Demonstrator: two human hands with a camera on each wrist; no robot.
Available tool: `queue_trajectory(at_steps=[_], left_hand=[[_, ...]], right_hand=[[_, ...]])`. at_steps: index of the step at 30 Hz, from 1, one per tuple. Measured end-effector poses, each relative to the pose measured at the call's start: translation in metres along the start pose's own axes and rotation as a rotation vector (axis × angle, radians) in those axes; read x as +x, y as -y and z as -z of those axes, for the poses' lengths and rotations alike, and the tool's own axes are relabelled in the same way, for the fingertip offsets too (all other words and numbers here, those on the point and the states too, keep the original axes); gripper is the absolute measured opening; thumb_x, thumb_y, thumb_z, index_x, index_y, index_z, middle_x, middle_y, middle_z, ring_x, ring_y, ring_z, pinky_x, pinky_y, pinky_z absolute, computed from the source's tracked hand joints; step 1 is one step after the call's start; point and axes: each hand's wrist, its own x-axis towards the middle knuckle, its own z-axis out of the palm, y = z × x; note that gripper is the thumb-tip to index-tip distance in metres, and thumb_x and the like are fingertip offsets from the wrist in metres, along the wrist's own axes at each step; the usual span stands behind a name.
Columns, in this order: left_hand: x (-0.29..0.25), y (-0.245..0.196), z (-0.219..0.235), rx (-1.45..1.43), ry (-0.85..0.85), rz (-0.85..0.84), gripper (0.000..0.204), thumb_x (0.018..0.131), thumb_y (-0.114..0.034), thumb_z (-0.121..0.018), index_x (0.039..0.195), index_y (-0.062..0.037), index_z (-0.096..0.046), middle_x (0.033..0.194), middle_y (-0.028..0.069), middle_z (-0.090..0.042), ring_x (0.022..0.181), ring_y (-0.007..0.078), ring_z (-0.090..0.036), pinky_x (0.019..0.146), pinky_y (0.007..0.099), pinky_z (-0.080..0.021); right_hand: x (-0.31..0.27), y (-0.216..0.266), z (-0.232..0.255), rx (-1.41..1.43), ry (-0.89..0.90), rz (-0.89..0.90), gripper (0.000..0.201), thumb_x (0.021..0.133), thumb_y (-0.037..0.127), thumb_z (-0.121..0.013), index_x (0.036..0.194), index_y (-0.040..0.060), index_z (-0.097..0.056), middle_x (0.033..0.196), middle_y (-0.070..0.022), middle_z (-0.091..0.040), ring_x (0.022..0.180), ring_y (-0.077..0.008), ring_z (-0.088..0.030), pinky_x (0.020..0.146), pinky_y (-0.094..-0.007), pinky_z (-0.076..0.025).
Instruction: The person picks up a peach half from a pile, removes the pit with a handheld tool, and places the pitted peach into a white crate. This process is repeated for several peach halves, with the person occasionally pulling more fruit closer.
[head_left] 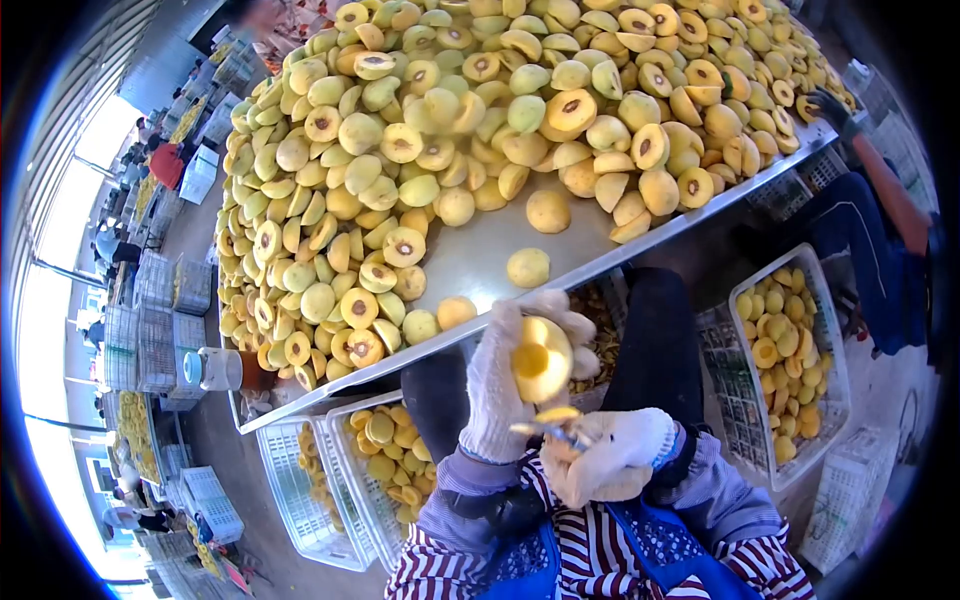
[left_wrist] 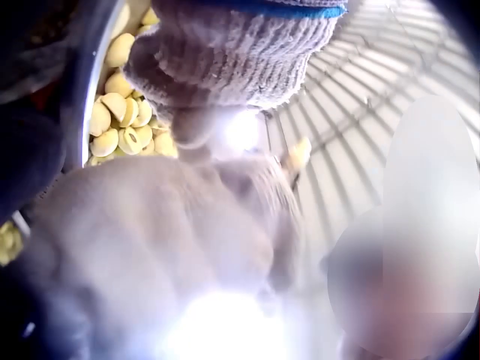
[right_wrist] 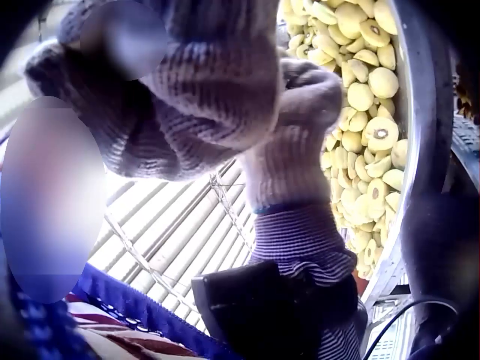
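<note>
In the head view my gloved left hand (head_left: 494, 385) grips a halved yellow fruit (head_left: 541, 360), its hollowed cut face turned up. Just below it, my gloved right hand (head_left: 608, 456) has its fingers curled round a small tool (head_left: 562, 432), with a yellow piece (head_left: 558, 413) at the tool's tip. Both hands are close together over the lap, below the metal table's edge. The left wrist view shows pale, blurred gloves (left_wrist: 165, 232). Ribbed glove cloth (right_wrist: 202, 90) fills much of the right wrist view, where the fruit is hidden.
Halved fruit (head_left: 403, 142) is heaped on the metal table (head_left: 480, 262). Crates of fruit halves stand below left (head_left: 340, 540) and right (head_left: 838, 400). A jug (head_left: 215, 369) stands at the table's left corner. Another person's gloved hand (head_left: 832, 112) touches the pile at right.
</note>
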Motion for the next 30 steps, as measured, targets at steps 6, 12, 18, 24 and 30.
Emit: queue_trajectory(at_steps=[6,12,18,24,30], left_hand=[[-0.035,-0.020,0.131,0.678,-0.680,-0.433,0.047,0.099,-0.043,-0.056,0.119,-0.0004,-0.062,0.101,0.0145,-0.068,0.082,0.0225,-0.069,0.060,0.0294,-0.056],[-0.001,-0.028,0.145,1.617,-0.715,-0.634,0.029,0.078,-0.030,-0.076,0.097,-0.0075,-0.071,0.100,0.0140,-0.070,0.095,0.0335,-0.067,0.082,0.0444,-0.052],[0.124,-0.029,0.139,1.991,-0.539,-0.003,0.049,0.082,-0.053,-0.066,0.105,-0.0098,-0.070,0.101,0.0171,-0.070,0.099,0.0345,-0.067,0.087,0.0441,-0.052],[0.131,-0.020,0.128,1.900,-0.360,-0.093,0.068,0.076,-0.049,-0.075,0.131,-0.0137,-0.058,0.127,0.0184,-0.060,0.116,0.0341,-0.060,0.098,0.0443,-0.048],[0.095,-0.021,0.124,0.111,0.023,-0.059,0.071,0.083,-0.044,-0.076,0.137,-0.0060,-0.049,0.122,0.0145,-0.062,0.109,0.0288,-0.063,0.092,0.0408,-0.055]], right_hand=[[-0.002,0.016,0.019,-0.136,-0.210,-0.354,0.023,0.094,0.031,-0.067,0.098,0.0085,-0.061,0.057,0.0029,-0.050,0.043,-0.0042,-0.042,0.038,-0.0206,-0.030],[0.018,0.027,-0.004,-0.518,-0.479,-0.255,0.032,0.093,0.041,-0.065,0.105,0.0122,-0.059,0.063,0.0027,-0.055,0.050,-0.0046,-0.049,0.043,-0.0197,-0.036],[0.016,0.027,-0.001,-0.501,-0.556,-0.217,0.044,0.092,0.043,-0.064,0.122,0.0118,-0.056,0.065,0.0014,-0.057,0.051,-0.0060,-0.052,0.046,-0.0198,-0.042],[0.017,0.025,0.011,-0.581,-0.690,-0.188,0.044,0.091,0.047,-0.063,0.112,0.0088,-0.058,0.066,-0.0004,-0.061,0.058,-0.0087,-0.061,0.052,-0.0226,-0.046],[0.029,0.014,0.028,-0.925,-0.818,-0.024,0.031,0.092,0.038,-0.065,0.099,0.0090,-0.056,0.061,-0.0027,-0.058,0.051,-0.0167,-0.060,0.046,-0.0294,-0.045]])
